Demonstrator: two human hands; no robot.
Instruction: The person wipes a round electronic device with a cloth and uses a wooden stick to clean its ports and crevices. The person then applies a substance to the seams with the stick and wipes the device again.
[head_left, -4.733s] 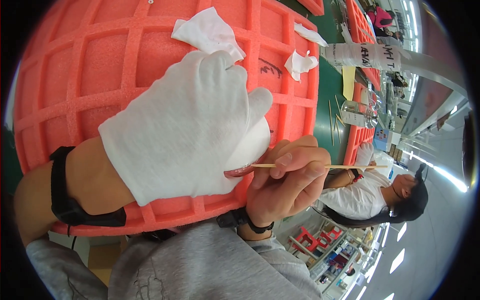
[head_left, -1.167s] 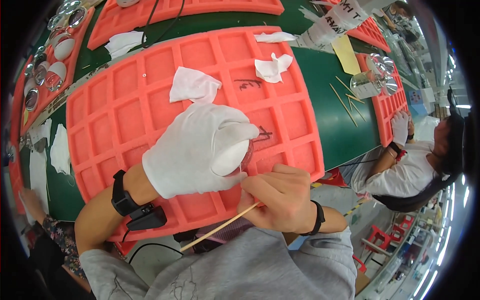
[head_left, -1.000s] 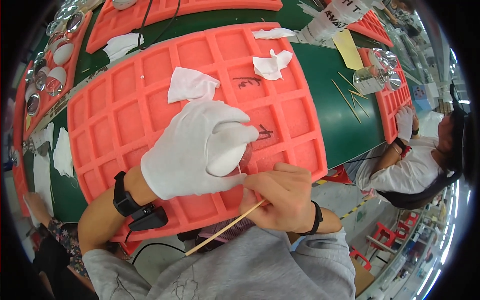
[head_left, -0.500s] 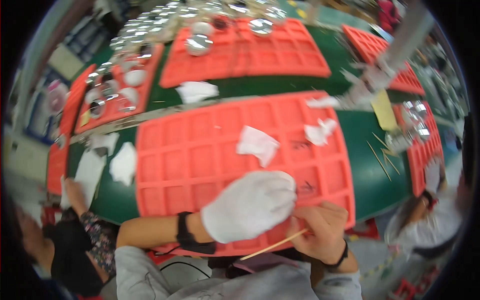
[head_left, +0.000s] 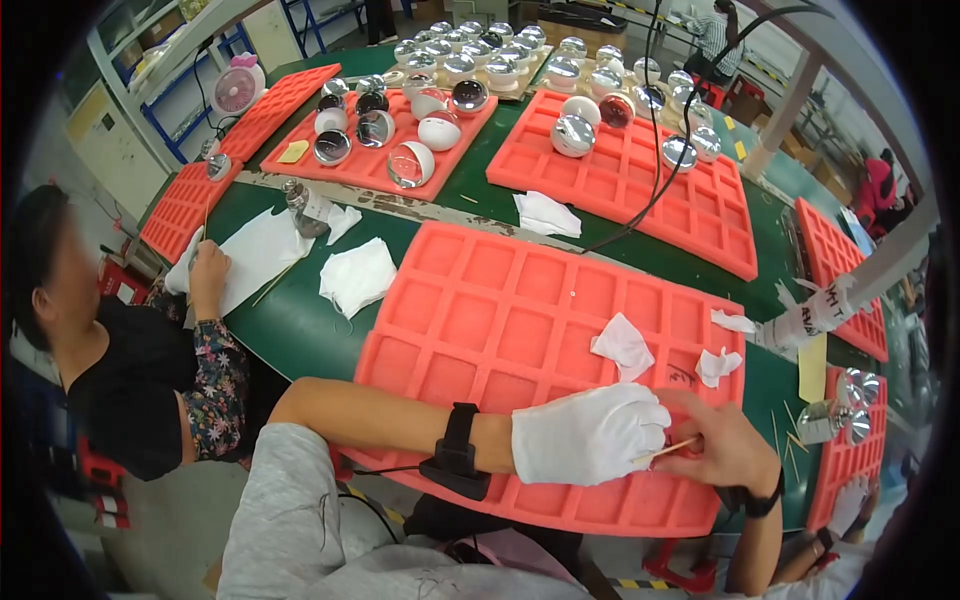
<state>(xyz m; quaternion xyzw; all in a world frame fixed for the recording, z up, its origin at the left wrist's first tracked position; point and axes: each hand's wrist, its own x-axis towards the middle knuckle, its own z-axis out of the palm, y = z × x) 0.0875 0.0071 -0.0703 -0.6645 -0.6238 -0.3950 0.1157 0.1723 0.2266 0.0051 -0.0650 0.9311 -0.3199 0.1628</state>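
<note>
My left hand [head_left: 590, 435], in a white glove, is curled closed over the near part of a red compartmented foam tray [head_left: 437, 345]. What its fingers hold, if anything, is hidden. Bare and beside it, my right hand [head_left: 735, 445] pinches a thin wooden stick [head_left: 668, 451], whose tip reaches the gloved fingers. One crumpled white wipe [head_left: 622, 347] lies on the tray beyond my hands, and a smaller piece [head_left: 718, 367] lies near its right side.
Silvery globes [head_left: 573, 135] sit in more red trays across the green table [head_left: 300, 335]. A white cloth [head_left: 358, 277] and a glass bottle [head_left: 307, 212] are at the left, where a co-worker's hand [head_left: 210, 268] holds a stick. A post [head_left: 815, 312] and black cables [head_left: 640, 215] stand beyond.
The view has swung left, bringing the left co-worker and more globes into sight. The stick, earlier angled down toward my body, now points at the gloved fingers.
</note>
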